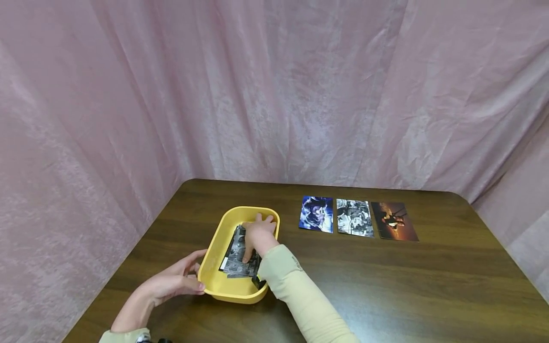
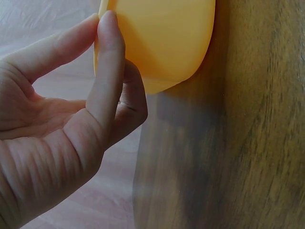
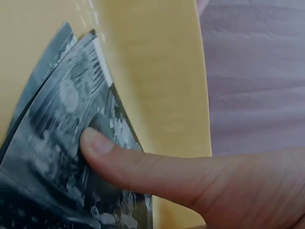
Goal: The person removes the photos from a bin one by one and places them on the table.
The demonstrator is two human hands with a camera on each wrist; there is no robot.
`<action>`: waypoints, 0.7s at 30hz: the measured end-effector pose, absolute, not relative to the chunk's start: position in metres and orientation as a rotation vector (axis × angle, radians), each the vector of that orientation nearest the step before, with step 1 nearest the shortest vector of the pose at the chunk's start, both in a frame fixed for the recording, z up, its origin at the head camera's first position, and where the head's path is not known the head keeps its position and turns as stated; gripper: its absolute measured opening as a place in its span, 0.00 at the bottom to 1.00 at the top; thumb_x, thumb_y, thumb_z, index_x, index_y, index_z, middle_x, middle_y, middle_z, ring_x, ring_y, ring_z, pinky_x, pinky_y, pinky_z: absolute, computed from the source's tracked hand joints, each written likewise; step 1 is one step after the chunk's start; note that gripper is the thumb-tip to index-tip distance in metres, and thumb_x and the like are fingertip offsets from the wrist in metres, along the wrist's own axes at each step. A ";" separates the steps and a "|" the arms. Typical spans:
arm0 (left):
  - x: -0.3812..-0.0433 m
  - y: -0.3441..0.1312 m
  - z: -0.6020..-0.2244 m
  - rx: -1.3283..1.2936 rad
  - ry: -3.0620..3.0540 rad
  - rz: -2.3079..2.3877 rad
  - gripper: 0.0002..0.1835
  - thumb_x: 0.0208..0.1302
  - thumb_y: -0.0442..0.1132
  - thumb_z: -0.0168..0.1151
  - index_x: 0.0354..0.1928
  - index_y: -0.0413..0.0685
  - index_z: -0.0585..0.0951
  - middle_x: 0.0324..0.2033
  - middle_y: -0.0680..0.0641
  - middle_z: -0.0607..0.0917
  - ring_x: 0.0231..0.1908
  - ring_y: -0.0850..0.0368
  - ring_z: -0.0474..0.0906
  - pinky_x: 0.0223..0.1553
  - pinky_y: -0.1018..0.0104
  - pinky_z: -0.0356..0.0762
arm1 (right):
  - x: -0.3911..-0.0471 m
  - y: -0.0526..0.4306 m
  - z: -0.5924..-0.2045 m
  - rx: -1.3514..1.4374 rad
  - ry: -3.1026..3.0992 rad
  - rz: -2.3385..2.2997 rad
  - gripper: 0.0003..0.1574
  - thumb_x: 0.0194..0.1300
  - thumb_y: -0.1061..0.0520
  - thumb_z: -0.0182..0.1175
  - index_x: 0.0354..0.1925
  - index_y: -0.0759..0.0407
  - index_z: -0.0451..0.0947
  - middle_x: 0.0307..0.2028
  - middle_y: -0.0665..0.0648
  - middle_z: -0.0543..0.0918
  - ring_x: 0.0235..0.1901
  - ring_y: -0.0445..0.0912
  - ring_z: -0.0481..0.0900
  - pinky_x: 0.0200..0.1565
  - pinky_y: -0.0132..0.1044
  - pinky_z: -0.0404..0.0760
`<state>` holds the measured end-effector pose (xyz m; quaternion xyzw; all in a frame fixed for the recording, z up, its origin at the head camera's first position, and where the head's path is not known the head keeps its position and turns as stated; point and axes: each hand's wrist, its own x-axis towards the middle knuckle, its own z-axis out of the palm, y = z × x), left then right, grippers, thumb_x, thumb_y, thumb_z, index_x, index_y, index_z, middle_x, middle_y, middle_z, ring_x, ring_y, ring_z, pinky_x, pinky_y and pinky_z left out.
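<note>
Photo cards (image 1: 238, 257), black-and-white, lie overlapping inside the yellow tray (image 1: 214, 281), and my right hand (image 1: 260, 234) rests its thumb on the top one; whether those fingers grip a card I cannot tell. My left hand (image 1: 171, 281) pinches the tray's rim between thumb and finger. Three more cards (image 1: 355, 217) sit in a row on the brown table (image 1: 450, 267), to the right.

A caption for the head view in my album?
A person reaches into a yellow tray of picture cards, three more cards in a row on the table.
</note>
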<state>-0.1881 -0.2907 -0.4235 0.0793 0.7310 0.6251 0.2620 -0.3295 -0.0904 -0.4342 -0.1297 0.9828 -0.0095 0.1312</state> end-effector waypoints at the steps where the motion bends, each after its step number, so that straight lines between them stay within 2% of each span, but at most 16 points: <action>1: -0.188 -0.291 -0.424 0.217 1.977 1.693 0.53 0.58 0.29 0.63 0.76 0.34 0.38 0.45 0.42 0.72 0.38 0.59 0.83 0.47 0.60 0.84 | -0.329 -0.091 -0.433 -0.373 2.851 -0.024 0.72 0.23 0.33 0.84 0.69 0.26 0.63 0.65 0.59 0.63 0.68 0.65 0.59 0.60 0.54 0.71; 2: -0.188 -0.291 -0.424 0.220 1.976 1.694 0.53 0.58 0.29 0.63 0.76 0.34 0.38 0.45 0.42 0.72 0.38 0.59 0.83 0.47 0.61 0.84 | -0.324 -0.090 -0.424 -0.362 2.827 -0.017 0.70 0.27 0.33 0.83 0.70 0.27 0.62 0.68 0.59 0.62 0.70 0.64 0.58 0.62 0.54 0.71; 5: -0.188 -0.291 -0.424 0.223 1.971 1.697 0.53 0.58 0.29 0.63 0.76 0.34 0.37 0.44 0.42 0.72 0.38 0.59 0.83 0.47 0.61 0.84 | -0.321 -0.091 -0.419 -0.353 2.827 0.026 0.71 0.27 0.32 0.82 0.71 0.27 0.61 0.70 0.58 0.61 0.70 0.64 0.59 0.63 0.54 0.69; 8: -0.188 -0.291 -0.422 0.225 1.970 1.696 0.53 0.58 0.29 0.64 0.76 0.34 0.37 0.44 0.42 0.72 0.39 0.59 0.83 0.47 0.61 0.84 | -0.319 -0.093 -0.416 -0.350 2.851 0.108 0.70 0.26 0.29 0.81 0.70 0.25 0.62 0.65 0.56 0.65 0.63 0.58 0.63 0.57 0.48 0.70; 11: -0.188 -0.290 -0.422 0.226 1.971 1.696 0.53 0.58 0.29 0.64 0.76 0.34 0.37 0.44 0.42 0.73 0.39 0.59 0.83 0.47 0.61 0.84 | -0.318 -0.095 -0.416 -0.360 2.881 0.203 0.68 0.24 0.26 0.79 0.68 0.24 0.64 0.57 0.55 0.67 0.54 0.54 0.63 0.48 0.43 0.68; 14: -0.188 -0.290 -0.422 0.225 1.973 1.699 0.53 0.58 0.29 0.64 0.76 0.34 0.37 0.44 0.42 0.73 0.39 0.59 0.83 0.47 0.61 0.84 | -0.319 -0.097 -0.416 -0.366 2.892 0.231 0.68 0.24 0.26 0.79 0.67 0.24 0.64 0.55 0.55 0.67 0.53 0.52 0.62 0.47 0.42 0.69; 19: -0.188 -0.290 -0.422 0.212 1.966 1.702 0.54 0.58 0.29 0.64 0.76 0.34 0.37 0.45 0.42 0.72 0.39 0.59 0.83 0.47 0.60 0.84 | -0.319 -0.097 -0.414 -0.388 2.902 0.054 0.63 0.30 0.36 0.83 0.67 0.27 0.67 0.65 0.61 0.64 0.63 0.60 0.66 0.48 0.43 0.80; 21: -0.188 -0.290 -0.423 0.208 1.964 1.703 0.54 0.58 0.29 0.64 0.76 0.34 0.37 0.45 0.42 0.72 0.39 0.59 0.83 0.48 0.60 0.84 | -0.318 -0.095 -0.414 -0.424 2.942 -0.019 0.52 0.41 0.44 0.81 0.65 0.31 0.72 0.67 0.64 0.64 0.62 0.62 0.71 0.44 0.43 0.84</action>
